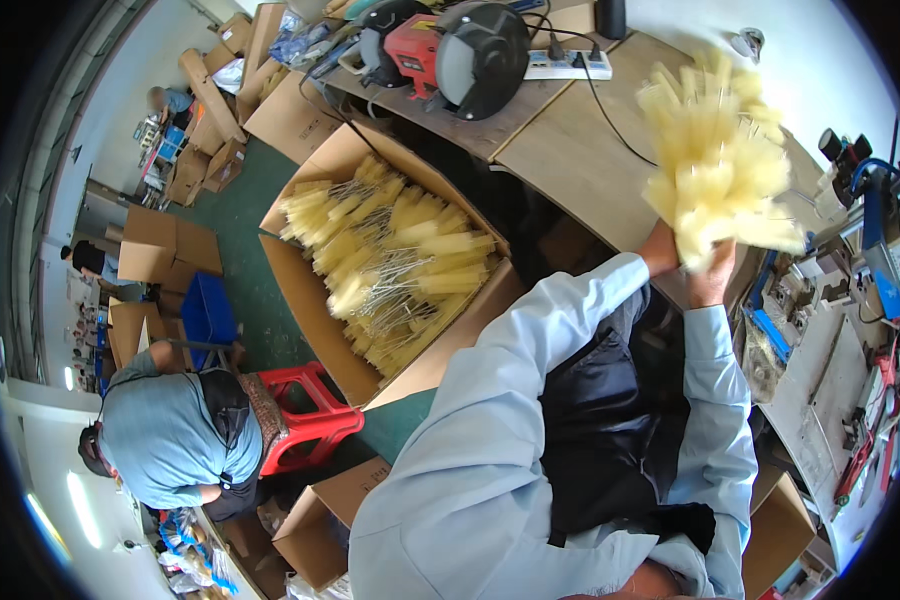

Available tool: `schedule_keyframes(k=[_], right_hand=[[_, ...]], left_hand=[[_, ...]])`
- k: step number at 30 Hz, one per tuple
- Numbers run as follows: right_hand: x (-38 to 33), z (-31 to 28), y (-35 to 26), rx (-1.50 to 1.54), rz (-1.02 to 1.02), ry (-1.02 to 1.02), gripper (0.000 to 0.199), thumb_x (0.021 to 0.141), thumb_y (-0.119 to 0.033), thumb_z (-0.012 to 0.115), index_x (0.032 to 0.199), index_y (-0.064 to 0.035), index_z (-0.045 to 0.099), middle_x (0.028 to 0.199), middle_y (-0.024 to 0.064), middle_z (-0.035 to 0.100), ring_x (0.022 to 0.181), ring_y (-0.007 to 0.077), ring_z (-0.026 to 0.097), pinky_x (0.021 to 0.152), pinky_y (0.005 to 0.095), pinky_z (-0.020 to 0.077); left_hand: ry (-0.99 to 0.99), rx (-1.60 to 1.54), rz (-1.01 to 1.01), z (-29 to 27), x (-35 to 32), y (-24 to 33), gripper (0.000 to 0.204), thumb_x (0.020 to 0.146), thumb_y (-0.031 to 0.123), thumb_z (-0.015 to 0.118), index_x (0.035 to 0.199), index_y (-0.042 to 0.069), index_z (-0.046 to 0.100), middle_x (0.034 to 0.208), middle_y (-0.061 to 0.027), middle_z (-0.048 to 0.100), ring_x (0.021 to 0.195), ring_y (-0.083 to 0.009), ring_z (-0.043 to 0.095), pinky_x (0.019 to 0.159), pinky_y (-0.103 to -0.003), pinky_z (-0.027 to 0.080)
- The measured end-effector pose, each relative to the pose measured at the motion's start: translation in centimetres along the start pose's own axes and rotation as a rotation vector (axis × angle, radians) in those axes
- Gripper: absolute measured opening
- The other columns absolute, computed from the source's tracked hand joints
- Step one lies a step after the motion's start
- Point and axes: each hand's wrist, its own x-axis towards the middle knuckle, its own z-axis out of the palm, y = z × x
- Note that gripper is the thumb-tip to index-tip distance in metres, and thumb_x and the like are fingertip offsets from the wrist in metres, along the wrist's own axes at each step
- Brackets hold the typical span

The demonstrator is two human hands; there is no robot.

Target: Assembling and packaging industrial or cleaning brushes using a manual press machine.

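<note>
Both my hands are raised at the right over the worktable and gather a large bunch of yellow wire-stemmed brushes [715, 150]. The bunch stands upright, its bristle heads fanned out above my hands and slightly blurred. My left hand [660, 250] grips the lower left of it. My right hand [710, 275] closes round the bottom from the right; bristles partly cover the fingers of both. To the left, a large open cardboard box [435, 365] holds many more such brushes [400, 240], lying in layers with their twisted wire stems showing.
A red and black bench grinder [415, 50] and a white power strip [570, 66] sit on the wooden worktable [570, 140]. Tools and a blue clamp-like device [885, 270] crowd the right bench. At left, a person [185, 430] sits on a red stool [310, 415] near cartons [170, 245].
</note>
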Motion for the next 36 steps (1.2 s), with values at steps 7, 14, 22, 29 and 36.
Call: schedule_keyframes(k=[7, 14, 22, 29, 36], right_hand=[[1.0, -1.3, 0.4, -0.425, -0.152, -0.108, 0.060, 0.079, -0.022, 0.085, 0.127, 0.0002, 0.057, 0.123, 0.0136, 0.063, 0.112, 0.0257, 0.060, 0.097, 0.0367, 0.0489], [1.7, -0.6, -0.8, 0.163, 0.182, -0.025, 0.031, 0.080, -0.004, 0.080, 0.107, 0.0026, 0.068, 0.106, 0.0085, 0.068, 0.095, 0.0202, 0.062, 0.086, 0.0370, 0.0532], [4.0, -5.8, 2.9, 0.056, 0.255, -0.056, 0.018, 0.094, -0.014, 0.067, 0.097, 0.0030, 0.072, 0.091, 0.0074, 0.069, 0.080, 0.0152, 0.066, 0.072, 0.0296, 0.0524], [2.0, -3.8, 10.1, 0.835, 0.439, -0.038, 0.046, 0.100, -0.034, 0.053, 0.132, -0.0008, 0.054, 0.123, 0.0117, 0.061, 0.115, 0.0277, 0.058, 0.101, 0.0386, 0.0471], [2.5, -3.1, 10.3, 0.799, 0.437, -0.171, 0.052, 0.100, -0.037, 0.052, 0.138, -0.0014, 0.048, 0.135, 0.0103, 0.053, 0.125, 0.0257, 0.048, 0.108, 0.0396, 0.0383]], left_hand=[[0.204, 0.090, -0.119, 3.4, -1.8, 1.3, 0.028, 0.085, 0.024, 0.067, 0.105, 0.004, 0.067, 0.103, -0.0220, 0.069, 0.101, -0.0416, 0.064, 0.086, -0.046, 0.051], [0.049, 0.310, -0.194, 1.4, -2.1, 3.5, 0.033, 0.082, 0.022, 0.063, 0.104, -0.002, 0.059, 0.110, -0.0292, 0.062, 0.106, -0.0485, 0.055, 0.090, -0.053, 0.045], [-0.092, -0.035, -0.396, -3.2, -1.9, 4.3, 0.093, 0.069, 0.032, 0.086, 0.141, -0.007, 0.040, 0.139, -0.0254, 0.045, 0.132, -0.0350, 0.044, 0.110, -0.040, 0.037], [-0.149, -0.471, -0.298, -0.3, -0.1, 7.5, 0.084, 0.065, 0.009, 0.086, 0.138, -0.001, 0.047, 0.126, -0.0145, 0.060, 0.123, -0.0270, 0.053, 0.110, -0.037, 0.039], [0.017, -0.109, -0.084, 1.8, 1.0, 5.7, 0.107, 0.051, 0.012, 0.090, 0.144, 0.001, 0.038, 0.140, -0.0211, 0.048, 0.132, -0.0359, 0.043, 0.114, -0.041, 0.033]])
